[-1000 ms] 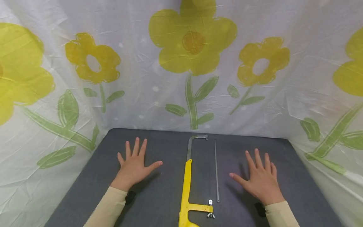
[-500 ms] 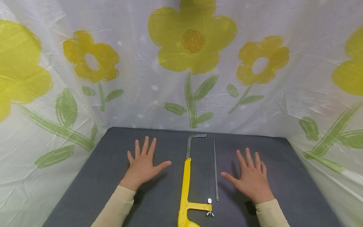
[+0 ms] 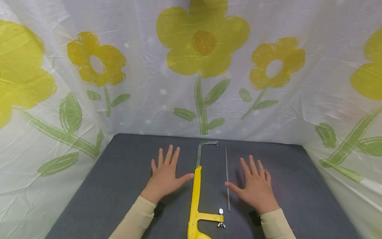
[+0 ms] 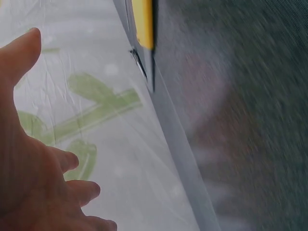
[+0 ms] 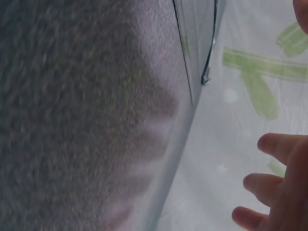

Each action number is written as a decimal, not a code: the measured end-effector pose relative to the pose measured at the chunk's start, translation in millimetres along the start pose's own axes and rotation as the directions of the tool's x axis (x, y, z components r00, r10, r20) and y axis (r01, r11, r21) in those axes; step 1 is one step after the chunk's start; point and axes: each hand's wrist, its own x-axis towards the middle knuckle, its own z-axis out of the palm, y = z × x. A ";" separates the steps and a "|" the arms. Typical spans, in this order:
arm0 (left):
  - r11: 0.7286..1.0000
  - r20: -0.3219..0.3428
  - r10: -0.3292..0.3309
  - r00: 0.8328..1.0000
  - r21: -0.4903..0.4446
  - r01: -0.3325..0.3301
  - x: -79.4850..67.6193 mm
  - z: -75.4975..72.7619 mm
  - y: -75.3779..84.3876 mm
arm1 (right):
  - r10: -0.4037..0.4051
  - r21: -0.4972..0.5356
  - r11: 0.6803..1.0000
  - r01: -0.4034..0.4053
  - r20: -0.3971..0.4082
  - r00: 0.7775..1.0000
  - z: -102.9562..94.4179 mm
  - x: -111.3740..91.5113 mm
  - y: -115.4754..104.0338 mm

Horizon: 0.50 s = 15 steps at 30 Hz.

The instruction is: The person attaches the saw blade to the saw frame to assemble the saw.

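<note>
A hacksaw frame [image 3: 196, 191] with a yellow grip and a bare metal front arm lies lengthwise on the dark table. A wing nut [image 3: 221, 225] sits on its near post. Right of it, a thin grey saw blade [image 3: 227, 179] lies apart, roughly parallel. My left hand [image 3: 164, 179] is spread palm down left of the frame, its thumb tip overlapping the yellow edge in the head view. On the other side my right hand [image 3: 257, 189] is spread too, its thumb overlapping the blade in that view. Neither hand holds anything. The frame's near end is cut off by the picture's bottom edge.
A white curtain [image 3: 143, 99] printed with yellow flowers closes off the back and both sides of the dark table [image 3: 113, 186]. Cream sleeves cover both forearms, and a dark wrist camera [image 3: 254, 218] shows under the right wrist.
Both hands have moved inward, the left one rightward up to the hacksaw frame and the right one leftward to the blade. Fingers stay spread; the frame and blade lie where they were.
</note>
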 end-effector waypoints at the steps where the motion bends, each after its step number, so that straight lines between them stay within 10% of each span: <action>1: 1.000 -0.003 0.008 1.000 0.000 -0.008 -0.3 0.7 3.0 | 0.001 0.002 1.000 -0.001 0.002 1.000 0.5 0.2 -1.1; 15: 0.995 0.002 0.089 0.996 -0.041 -0.088 0.3 14.4 31.3 | -0.037 -0.012 0.999 0.037 0.000 0.999 10.0 1.0 -10.8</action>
